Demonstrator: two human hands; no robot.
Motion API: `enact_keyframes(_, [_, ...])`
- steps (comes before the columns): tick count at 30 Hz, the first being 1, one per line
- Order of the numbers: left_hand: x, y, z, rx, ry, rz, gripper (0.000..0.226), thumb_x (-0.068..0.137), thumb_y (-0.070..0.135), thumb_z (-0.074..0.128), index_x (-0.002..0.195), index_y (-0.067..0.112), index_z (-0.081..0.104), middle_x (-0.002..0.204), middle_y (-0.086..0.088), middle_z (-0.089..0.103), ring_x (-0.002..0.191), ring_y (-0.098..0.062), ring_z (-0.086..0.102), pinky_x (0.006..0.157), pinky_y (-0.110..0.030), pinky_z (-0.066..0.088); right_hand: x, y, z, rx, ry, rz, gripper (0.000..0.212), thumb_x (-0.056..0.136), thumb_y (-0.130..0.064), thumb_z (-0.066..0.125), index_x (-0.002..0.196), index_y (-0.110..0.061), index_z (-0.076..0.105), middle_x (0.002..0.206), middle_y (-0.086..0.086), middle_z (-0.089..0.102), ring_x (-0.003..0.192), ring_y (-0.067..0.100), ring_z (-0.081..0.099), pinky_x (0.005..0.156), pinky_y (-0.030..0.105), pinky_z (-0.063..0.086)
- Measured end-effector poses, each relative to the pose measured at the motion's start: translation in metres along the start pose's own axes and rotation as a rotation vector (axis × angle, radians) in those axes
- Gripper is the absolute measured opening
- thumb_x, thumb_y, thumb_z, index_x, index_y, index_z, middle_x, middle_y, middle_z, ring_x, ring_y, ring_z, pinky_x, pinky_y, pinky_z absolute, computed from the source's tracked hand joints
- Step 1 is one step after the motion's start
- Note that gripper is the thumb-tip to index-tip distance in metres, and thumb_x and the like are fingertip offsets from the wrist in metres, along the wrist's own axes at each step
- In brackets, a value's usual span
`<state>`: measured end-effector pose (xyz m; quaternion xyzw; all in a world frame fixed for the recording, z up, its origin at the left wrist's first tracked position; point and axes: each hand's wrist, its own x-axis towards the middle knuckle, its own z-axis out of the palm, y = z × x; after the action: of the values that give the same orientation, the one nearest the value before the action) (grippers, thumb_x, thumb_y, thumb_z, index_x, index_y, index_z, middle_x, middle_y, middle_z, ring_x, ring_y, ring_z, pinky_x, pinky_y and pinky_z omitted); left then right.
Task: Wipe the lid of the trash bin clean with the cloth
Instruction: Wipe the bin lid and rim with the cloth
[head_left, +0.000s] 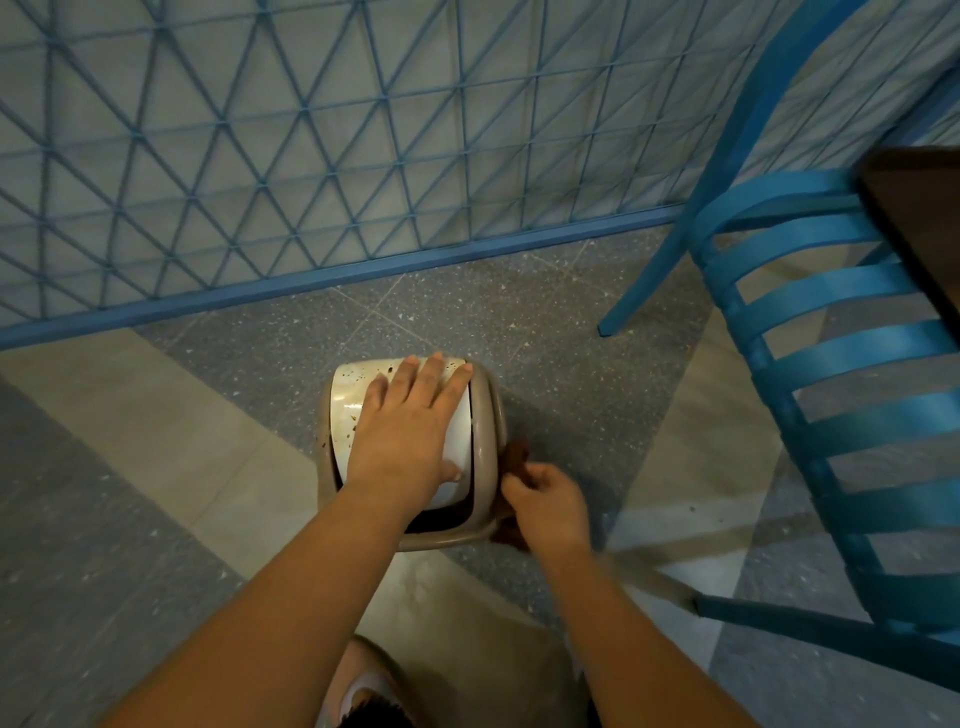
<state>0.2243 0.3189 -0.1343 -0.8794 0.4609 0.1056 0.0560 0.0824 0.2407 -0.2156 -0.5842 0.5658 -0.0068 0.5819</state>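
Observation:
A small beige trash bin (488, 431) stands on the floor below me. Its white swing lid (349, 387) is speckled with brown dirt. My left hand (410, 421) lies flat on the lid, fingers spread and pointing away from me, covering most of it. My right hand (548, 501) is at the bin's right rim, fingers closed on a brown cloth (517, 457). The cloth bunches against the outside of the rim and hangs partly under my hand, mostly hidden.
A blue slatted chair (831, 364) stands close on the right, one leg near the bin. A dark tabletop corner (919, 208) juts in at the upper right. A blue wire lattice fence (311, 156) runs behind the bin. My foot (363, 691) shows at the bottom.

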Motion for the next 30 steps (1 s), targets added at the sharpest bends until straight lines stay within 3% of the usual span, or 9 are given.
enact_keyframes(2, [0.000,0.000,-0.001,-0.007,-0.007,-0.002,0.111,0.075,0.052,0.070,0.148,0.032,-0.011,0.160,0.000,-0.003,0.146,-0.026,-0.004,0.117,-0.045,0.003,-0.015,0.018,0.003,0.052,0.002,0.052,0.005,0.080,-0.027,0.067,0.084,-0.028,0.064,0.081,-0.003,0.069,0.073,0.014,0.066,0.064,0.030,0.053])
enact_keyframes(5, [0.000,0.001,-0.002,-0.011,-0.019,0.000,0.110,0.076,0.051,0.069,0.149,0.031,-0.011,0.160,0.000,-0.005,0.146,-0.027,-0.005,0.117,-0.045,0.003,-0.016,0.017,0.002,0.062,-0.018,0.082,0.003,0.079,-0.028,0.067,0.081,-0.029,0.064,0.074,-0.004,0.070,0.065,0.011,0.067,0.053,0.025,0.050])
enact_keyframes(9, [0.000,0.002,-0.003,-0.007,-0.019,0.003,0.109,0.076,0.052,0.069,0.149,0.030,-0.009,0.159,0.001,-0.006,0.146,-0.026,-0.005,0.117,-0.045,0.003,0.011,-0.017,-0.003,-0.012,-0.019,-0.001,0.008,0.079,-0.024,0.065,0.071,-0.022,0.064,0.070,0.000,0.068,0.068,0.018,0.066,0.067,0.038,0.056])
enact_keyframes(13, [0.000,0.002,-0.001,-0.003,0.005,-0.002,0.110,0.075,0.051,0.070,0.149,0.030,-0.008,0.159,0.000,-0.003,0.146,-0.026,-0.003,0.116,-0.045,0.004,0.033,-0.048,0.001,-0.066,-0.002,-0.050,0.015,0.079,-0.026,0.062,0.066,-0.020,0.064,0.060,0.000,0.065,0.061,0.019,0.065,0.063,0.037,0.057])
enact_keyframes(20, [0.000,0.000,0.001,0.003,-0.001,-0.008,0.109,0.076,0.052,0.069,0.149,0.031,-0.009,0.159,0.000,-0.004,0.146,-0.026,-0.004,0.116,-0.045,0.004,-0.008,-0.007,0.007,0.143,0.067,0.039,0.010,0.084,-0.029,0.064,0.081,-0.022,0.069,0.073,0.000,0.069,0.071,0.017,0.065,0.066,0.032,0.053])
enact_keyframes(25, [0.000,0.001,-0.002,-0.007,-0.017,-0.004,0.110,0.076,0.053,0.069,0.149,0.032,-0.010,0.160,0.000,-0.004,0.146,-0.027,-0.004,0.116,-0.046,0.004,-0.037,0.019,0.013,0.333,0.053,0.152,0.010,0.088,-0.025,0.063,0.084,-0.021,0.072,0.074,0.002,0.073,0.066,0.015,0.070,0.056,0.026,0.054])
enact_keyframes(30, [0.000,0.002,-0.002,0.001,-0.021,-0.005,0.109,0.076,0.052,0.068,0.150,0.030,-0.009,0.160,0.000,-0.005,0.146,-0.027,-0.005,0.116,-0.046,0.004,-0.004,-0.017,0.005,0.243,0.023,0.053,0.010,0.087,-0.022,0.063,0.083,-0.019,0.072,0.081,0.005,0.073,0.076,0.022,0.068,0.070,0.036,0.057])
